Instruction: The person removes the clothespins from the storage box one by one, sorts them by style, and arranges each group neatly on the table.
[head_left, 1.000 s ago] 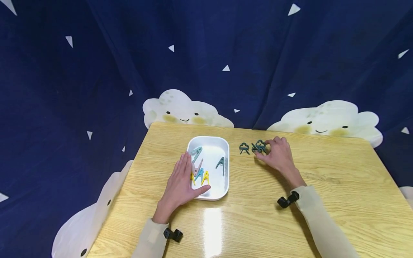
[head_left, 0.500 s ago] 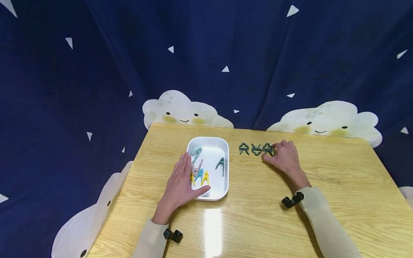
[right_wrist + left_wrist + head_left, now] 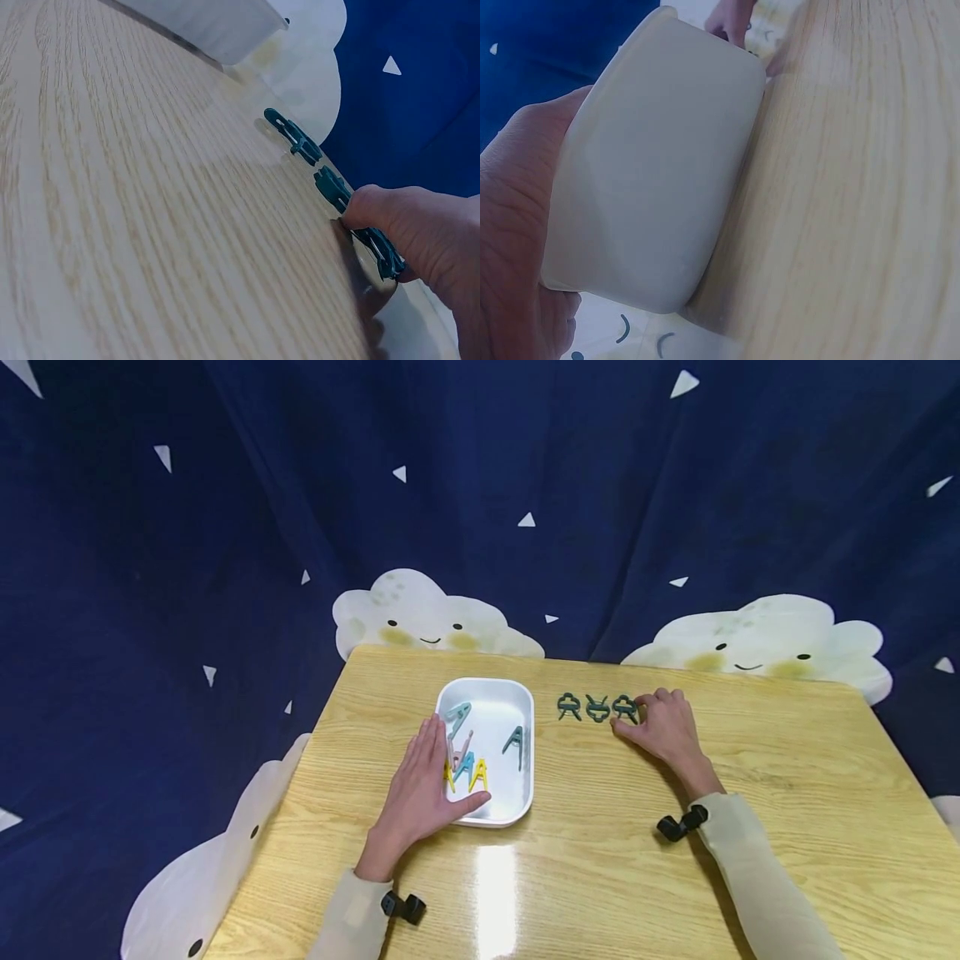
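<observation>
My right hand pinches a dark green clip with a scalloped, cloud-like head between thumb and fingers, low over the table. Two like clips lie in a row to its left: a middle one with its legs pointing away and an outer one with its legs toward me. In the right wrist view my thumb hides part of the row. My left hand rests along the left side of a white tray, fingers straight at the rim and thumb reaching across the near corner.
Inside the tray lie A-shaped clothespins: a dark green one, a pale green one, a pink one, a blue one and yellow ones. A dark blue curtain with clouds stands behind the wooden table.
My right hand has moved right and set its clip beside the middle one, where it had overlapped it. In the last half second it has hardly moved. The left hand has stayed on the tray.
</observation>
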### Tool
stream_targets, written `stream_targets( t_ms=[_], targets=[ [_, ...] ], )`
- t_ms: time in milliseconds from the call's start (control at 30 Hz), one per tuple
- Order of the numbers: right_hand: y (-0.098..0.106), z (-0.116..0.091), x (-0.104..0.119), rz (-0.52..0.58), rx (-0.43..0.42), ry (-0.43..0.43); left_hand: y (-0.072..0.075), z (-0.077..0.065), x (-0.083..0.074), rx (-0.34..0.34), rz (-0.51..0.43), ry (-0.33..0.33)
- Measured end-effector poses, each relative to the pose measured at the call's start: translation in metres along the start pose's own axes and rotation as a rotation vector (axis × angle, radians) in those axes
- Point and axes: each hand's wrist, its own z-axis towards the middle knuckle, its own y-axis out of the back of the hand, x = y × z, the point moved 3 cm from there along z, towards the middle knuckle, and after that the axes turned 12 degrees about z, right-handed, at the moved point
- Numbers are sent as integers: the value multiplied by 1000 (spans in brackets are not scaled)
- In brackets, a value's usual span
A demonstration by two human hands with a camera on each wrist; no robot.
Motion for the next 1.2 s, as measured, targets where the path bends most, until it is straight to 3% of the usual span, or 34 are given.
stream_targets(
  t_ms=[500,767,933,1200],
  targets=[
    [-1,-1,0,-4,21,-6,-2,1,3,28,11,8],
    [-3,-2,3,-10,-7,20,-2,0,4,33,0,6],
    [-2,-1,21,41,-53,57,-3,0,4,25,4,4],
    [-8,1,75,101,-90,191,-2,1,3,11,-7,-1]
  ],
)
